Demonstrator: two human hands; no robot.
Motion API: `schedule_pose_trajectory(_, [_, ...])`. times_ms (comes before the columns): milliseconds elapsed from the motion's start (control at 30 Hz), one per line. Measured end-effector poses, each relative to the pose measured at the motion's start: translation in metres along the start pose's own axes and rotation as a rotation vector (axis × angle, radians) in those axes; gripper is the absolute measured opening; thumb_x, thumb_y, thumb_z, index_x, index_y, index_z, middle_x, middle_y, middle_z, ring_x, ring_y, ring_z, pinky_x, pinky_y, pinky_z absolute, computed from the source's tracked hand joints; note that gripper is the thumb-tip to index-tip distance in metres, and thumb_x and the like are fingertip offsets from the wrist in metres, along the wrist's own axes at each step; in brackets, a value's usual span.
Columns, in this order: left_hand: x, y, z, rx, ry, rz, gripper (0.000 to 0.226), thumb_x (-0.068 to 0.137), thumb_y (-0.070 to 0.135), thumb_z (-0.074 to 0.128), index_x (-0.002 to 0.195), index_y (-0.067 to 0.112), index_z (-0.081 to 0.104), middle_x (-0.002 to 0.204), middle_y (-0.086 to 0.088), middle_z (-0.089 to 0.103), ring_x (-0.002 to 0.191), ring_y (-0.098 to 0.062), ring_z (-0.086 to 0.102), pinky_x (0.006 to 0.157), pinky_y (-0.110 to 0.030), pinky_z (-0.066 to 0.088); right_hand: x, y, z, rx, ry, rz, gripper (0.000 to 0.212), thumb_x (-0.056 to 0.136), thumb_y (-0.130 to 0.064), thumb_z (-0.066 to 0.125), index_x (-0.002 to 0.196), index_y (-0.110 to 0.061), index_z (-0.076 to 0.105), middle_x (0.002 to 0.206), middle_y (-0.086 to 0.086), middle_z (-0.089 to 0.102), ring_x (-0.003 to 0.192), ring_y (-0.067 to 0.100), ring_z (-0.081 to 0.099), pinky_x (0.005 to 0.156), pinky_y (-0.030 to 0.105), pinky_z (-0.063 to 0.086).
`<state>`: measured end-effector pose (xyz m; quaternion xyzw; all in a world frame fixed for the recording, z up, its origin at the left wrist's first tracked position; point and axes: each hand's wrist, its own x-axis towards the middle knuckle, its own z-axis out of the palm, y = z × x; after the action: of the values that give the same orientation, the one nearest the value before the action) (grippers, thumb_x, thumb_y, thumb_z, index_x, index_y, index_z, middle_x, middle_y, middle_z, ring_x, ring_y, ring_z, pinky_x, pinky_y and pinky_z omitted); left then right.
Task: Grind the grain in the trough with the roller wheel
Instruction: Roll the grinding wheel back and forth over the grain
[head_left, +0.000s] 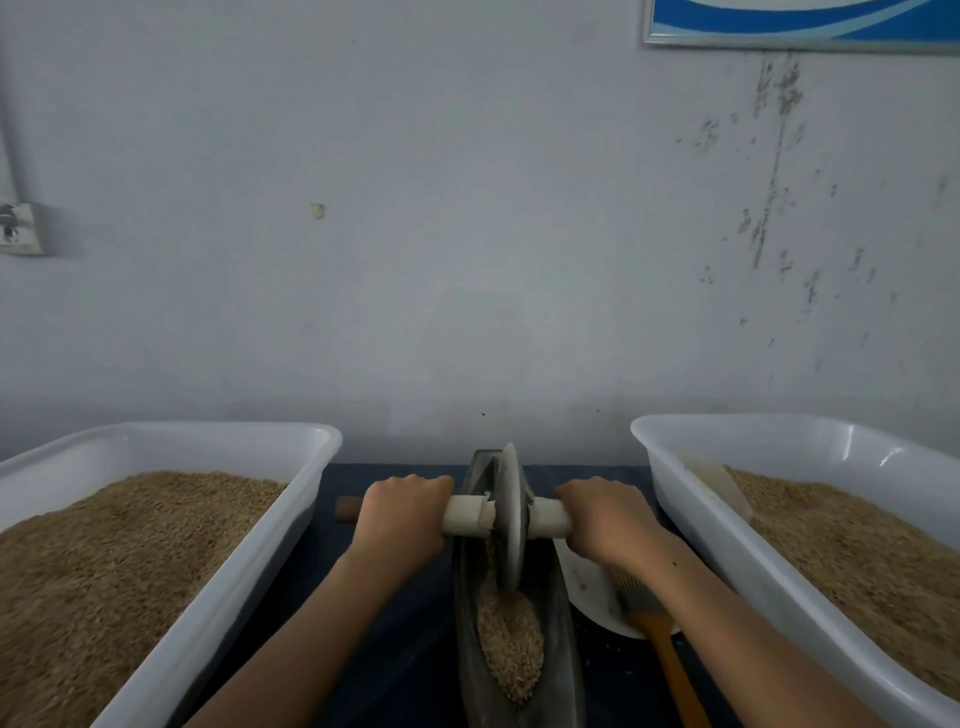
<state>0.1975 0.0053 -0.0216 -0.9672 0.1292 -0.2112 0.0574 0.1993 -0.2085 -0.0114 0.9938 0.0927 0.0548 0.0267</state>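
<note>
A dark boat-shaped trough (563, 644) runs away from me down the middle of the table. Tan grain (511, 649) lies in its near half. A grey roller wheel (511, 519) stands upright in the trough, towards its far end. A pale wooden axle (467, 514) runs through the wheel. My left hand (402, 512) grips the axle left of the wheel. My right hand (605, 519) grips it on the right. Both fists hide the axle's outer parts, though a brown tip shows at the far left.
Two large white tubs full of tan grain flank the trough, the left tub (249, 566) and the right tub (727, 545). A white dish (592, 587) and a wooden-handled brush (660, 639) lie right of the trough. A pale wall rises just behind.
</note>
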Motion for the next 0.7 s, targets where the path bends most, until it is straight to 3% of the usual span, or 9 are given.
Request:
schedule_pose_trajectory(167, [0.002, -0.009, -0.013, -0.109, -0.401, 0.066, 0.040, 0.080, 0.034, 0.067, 0.116, 0.021, 0.057, 0.108, -0.001, 0.064, 0.094, -0.016, 0.059, 0.074, -0.026, 0.041, -0.004, 0.000, -0.011, 0.001, -0.268, -0.021, 0.036, 0.082, -0.021, 0.069, 0.117, -0.015, 0.060, 0.102, 0.004, 0.066, 0.085, 0.018, 0.062, 0.061, 0.025, 0.042])
schedule_pose_trajectory(267, [0.001, -0.008, -0.018, -0.144, -0.503, 0.069, 0.044, 0.078, 0.033, 0.070, 0.118, 0.019, 0.057, 0.107, -0.002, 0.064, 0.093, -0.017, 0.059, 0.075, -0.027, 0.043, -0.006, 0.002, -0.014, 0.050, -0.363, -0.008, 0.040, 0.080, -0.021, 0.072, 0.118, -0.014, 0.060, 0.101, 0.005, 0.066, 0.082, 0.016, 0.064, 0.058, 0.022, 0.046])
schedule_pose_trajectory(367, [0.002, -0.006, -0.018, -0.104, -0.453, 0.055, 0.044, 0.079, 0.035, 0.068, 0.118, 0.019, 0.057, 0.107, -0.002, 0.064, 0.096, -0.019, 0.060, 0.075, -0.028, 0.042, -0.005, 0.001, -0.014, 0.048, -0.344, 0.000, 0.039, 0.080, -0.020, 0.070, 0.117, -0.014, 0.061, 0.101, 0.005, 0.067, 0.086, 0.018, 0.066, 0.061, 0.023, 0.048])
schedule_pose_trajectory(467, [0.001, -0.004, -0.012, -0.024, -0.300, 0.036, 0.037, 0.082, 0.036, 0.064, 0.115, 0.022, 0.057, 0.106, 0.000, 0.064, 0.096, -0.018, 0.060, 0.073, -0.028, 0.040, -0.003, -0.001, -0.012, 0.000, -0.218, -0.015, 0.030, 0.083, -0.020, 0.065, 0.112, -0.015, 0.061, 0.100, 0.003, 0.065, 0.084, 0.019, 0.062, 0.059, 0.026, 0.040])
schedule_pose_trajectory(600, [0.000, -0.001, -0.003, -0.008, -0.059, -0.014, 0.025, 0.087, 0.035, 0.057, 0.111, 0.026, 0.053, 0.104, 0.002, 0.063, 0.094, -0.017, 0.060, 0.073, -0.028, 0.038, -0.004, -0.005, -0.004, -0.016, 0.011, 0.019, 0.019, 0.086, -0.015, 0.057, 0.104, -0.021, 0.057, 0.100, 0.003, 0.064, 0.089, 0.025, 0.061, 0.077, 0.038, 0.051])
schedule_pose_trajectory(700, [-0.001, -0.003, -0.001, -0.025, -0.053, -0.011, 0.025, 0.087, 0.035, 0.057, 0.110, 0.026, 0.052, 0.105, 0.003, 0.063, 0.094, -0.017, 0.060, 0.072, -0.028, 0.037, -0.005, -0.008, -0.005, -0.024, 0.046, 0.013, 0.020, 0.087, -0.015, 0.057, 0.106, -0.022, 0.057, 0.101, 0.003, 0.064, 0.092, 0.023, 0.061, 0.080, 0.038, 0.050])
